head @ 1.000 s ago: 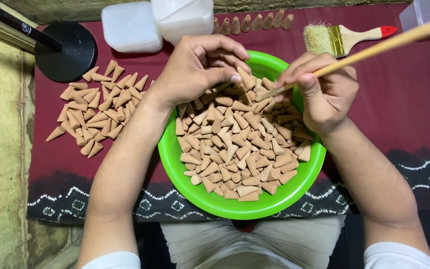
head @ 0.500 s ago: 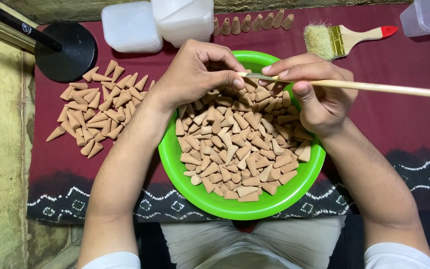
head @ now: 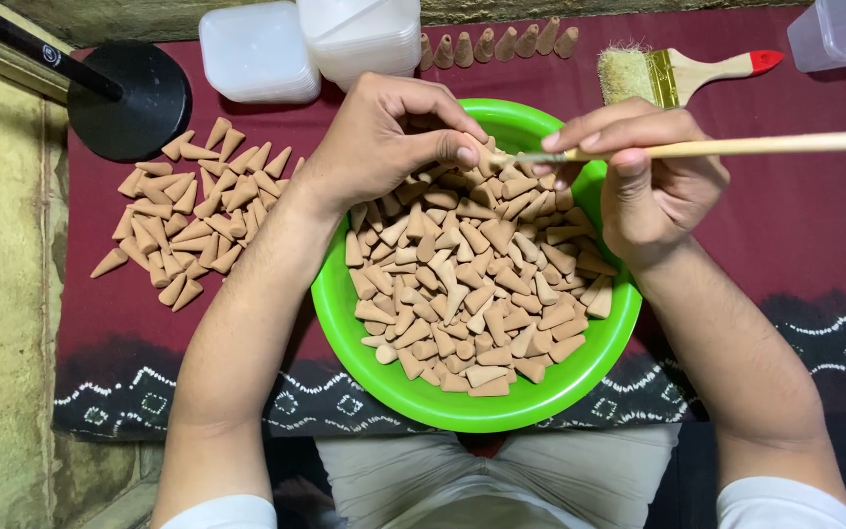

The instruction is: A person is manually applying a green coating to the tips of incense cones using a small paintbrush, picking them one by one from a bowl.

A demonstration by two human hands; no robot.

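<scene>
Pinching a small cone [head: 487, 155] in the left hand [head: 394, 137], a person's right hand [head: 643, 167] grips a stick [head: 736, 147] lying level, tip pointing left, above a green bowl [head: 345, 313].

Two white, square plastic tubs with rounded corners are sitting side by side just beyond the left hand [head: 384, 137]: one tub [head: 258, 51] up and to its left, the taller tub [head: 359, 34] straight above it. A clear plastic container [head: 842, 29] is standing well beyond the right hand [head: 643, 176], at the far right corner.
</scene>
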